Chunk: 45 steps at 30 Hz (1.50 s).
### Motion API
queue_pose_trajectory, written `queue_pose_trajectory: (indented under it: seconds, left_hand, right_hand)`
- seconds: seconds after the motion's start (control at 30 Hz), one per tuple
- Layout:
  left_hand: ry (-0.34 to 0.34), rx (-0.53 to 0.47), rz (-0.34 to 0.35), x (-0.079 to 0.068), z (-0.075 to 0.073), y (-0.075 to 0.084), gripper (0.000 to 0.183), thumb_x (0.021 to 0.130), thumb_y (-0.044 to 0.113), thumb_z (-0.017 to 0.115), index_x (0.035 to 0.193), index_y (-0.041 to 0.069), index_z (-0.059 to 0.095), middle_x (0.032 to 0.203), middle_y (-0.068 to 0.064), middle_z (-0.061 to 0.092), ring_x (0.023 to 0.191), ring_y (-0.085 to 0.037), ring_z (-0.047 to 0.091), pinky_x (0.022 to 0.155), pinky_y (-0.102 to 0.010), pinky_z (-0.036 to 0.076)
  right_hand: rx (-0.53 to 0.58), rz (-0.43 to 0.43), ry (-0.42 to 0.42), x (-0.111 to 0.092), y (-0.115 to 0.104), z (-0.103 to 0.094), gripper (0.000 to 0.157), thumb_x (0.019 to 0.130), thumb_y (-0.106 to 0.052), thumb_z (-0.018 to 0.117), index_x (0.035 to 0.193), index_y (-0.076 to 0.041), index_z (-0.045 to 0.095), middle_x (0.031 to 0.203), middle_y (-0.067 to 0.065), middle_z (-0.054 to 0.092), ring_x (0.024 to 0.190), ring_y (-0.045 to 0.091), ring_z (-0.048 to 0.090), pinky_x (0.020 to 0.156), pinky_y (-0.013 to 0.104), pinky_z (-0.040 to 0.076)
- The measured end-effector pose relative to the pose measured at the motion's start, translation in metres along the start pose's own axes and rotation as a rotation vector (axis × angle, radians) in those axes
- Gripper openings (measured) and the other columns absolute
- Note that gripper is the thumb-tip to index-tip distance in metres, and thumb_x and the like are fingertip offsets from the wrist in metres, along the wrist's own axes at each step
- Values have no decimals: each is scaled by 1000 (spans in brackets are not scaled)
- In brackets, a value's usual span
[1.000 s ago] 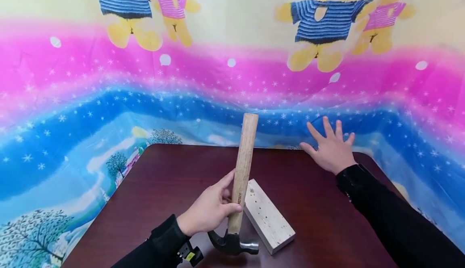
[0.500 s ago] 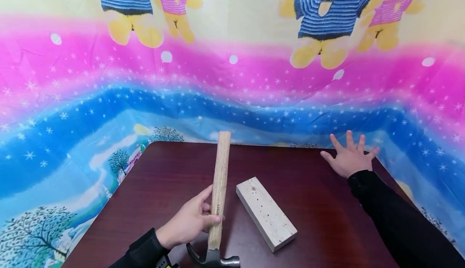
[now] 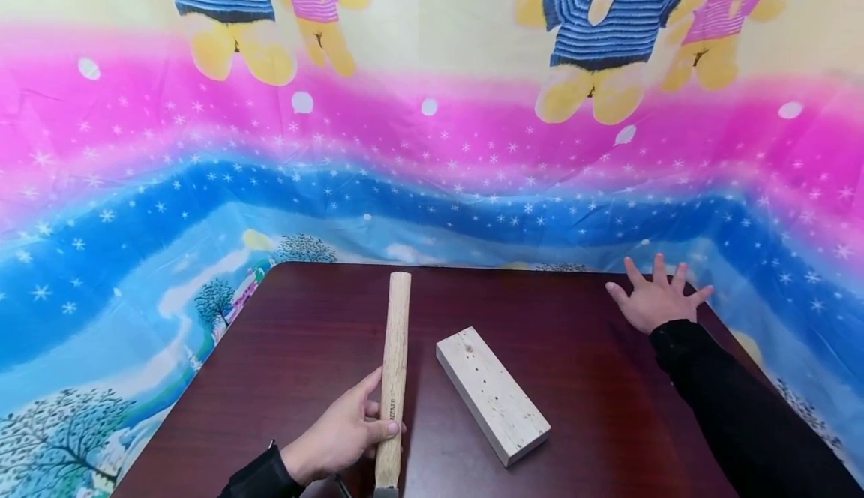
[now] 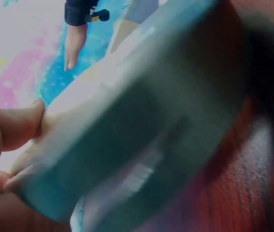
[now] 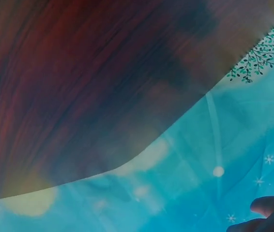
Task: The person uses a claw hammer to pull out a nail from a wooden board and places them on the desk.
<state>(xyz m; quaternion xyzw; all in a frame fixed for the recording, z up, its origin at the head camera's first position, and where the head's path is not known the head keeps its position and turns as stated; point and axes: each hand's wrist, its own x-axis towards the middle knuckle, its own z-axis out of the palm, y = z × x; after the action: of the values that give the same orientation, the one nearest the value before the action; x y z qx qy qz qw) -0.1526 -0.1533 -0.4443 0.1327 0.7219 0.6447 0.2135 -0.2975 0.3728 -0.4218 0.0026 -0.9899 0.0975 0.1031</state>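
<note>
My left hand grips the wooden handle of a claw hammer low down, near its head. The handle points away from me, and the metal head is mostly cut off at the bottom of the head view. Large and blurred, the hammer head fills the middle of the left wrist view. To the right of the hammer a pale wooden block with small dark holes lies flat and slanted on the table. My right hand holds nothing, its fingers spread, over the far right corner of the table.
The dark red-brown table has rounded far corners. Behind it and along its sides hangs a colourful cloth printed with bears, snowflakes and trees.
My left hand has carried the hammer left and toward me, away from the block, its head sinking out of the head view. My right hand has moved right and a little lower.
</note>
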Motion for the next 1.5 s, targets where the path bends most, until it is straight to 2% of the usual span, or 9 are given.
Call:
queue_pose_trajectory:
  seconds: [0.1,0.2,0.3,0.5,0.83,1.1,1.23,1.33,1.5]
  left_hand:
    - [-8,-27,-15,0,0,-2,75,92,-1,67,152,-7,23,101,-23,68,85,-30,69,64,-40,58]
    - [-18,-39,-22,3,0,-2,51,91,-1,67,133,-14,44,104,-24,69,85,-28,69,67,-39,58]
    - [1,1,-31,5,-2,-2,31,88,0,70,114,-12,56,94,-19,70,77,-24,68,64,-36,58]
    - [80,168,-38,7,-10,-6,16,84,3,76,93,-5,65,75,-5,66,62,-17,62,56,-35,55]
    - [128,424,-85,10,-17,-11,17,84,11,78,82,2,64,66,-1,61,49,-13,56,50,-35,53]
    - [127,547,-105,10,-17,-7,23,81,16,81,73,6,62,57,-1,57,44,-12,51,44,-29,45]
    - [147,690,-118,9,-18,-8,29,79,24,82,67,9,59,54,4,52,46,-12,46,46,-28,38]
    - [167,812,-136,14,-19,-7,36,77,32,83,66,12,56,56,6,48,50,-13,43,50,-28,35]
    - [144,934,-164,25,-22,1,41,74,39,85,66,13,54,57,5,45,53,-14,41,53,-29,34]
  right_hand:
    - [8,15,-6,-1,2,2,85,96,-73,25,161,-22,5,158,33,-7,131,58,-30,83,77,-28]
    - [14,33,-12,-2,4,5,84,96,-73,23,161,-21,4,157,33,-7,131,58,-30,83,79,-26]
    - [18,39,-17,-3,5,7,83,97,-72,22,161,-22,2,157,34,-9,130,59,-30,83,81,-24]
    - [31,48,-21,-5,5,11,86,96,-73,21,161,-20,4,156,34,-10,129,60,-29,81,80,-25]
    - [39,56,-25,-9,6,14,87,96,-73,21,161,-16,8,157,33,-8,130,60,-27,82,81,-23]
    - [42,66,-33,-11,3,19,88,96,-73,21,161,-16,7,157,34,-8,130,62,-26,81,83,-21]
    - [38,63,-25,-14,3,20,88,96,-74,21,161,-16,8,157,34,-7,130,62,-25,80,84,-20]
    - [38,68,-18,-14,7,18,89,95,-75,20,161,-17,6,157,33,-9,130,61,-27,80,83,-22]
    - [47,79,-22,-15,8,11,88,96,-74,21,160,-16,4,157,33,-10,130,60,-29,80,82,-22]
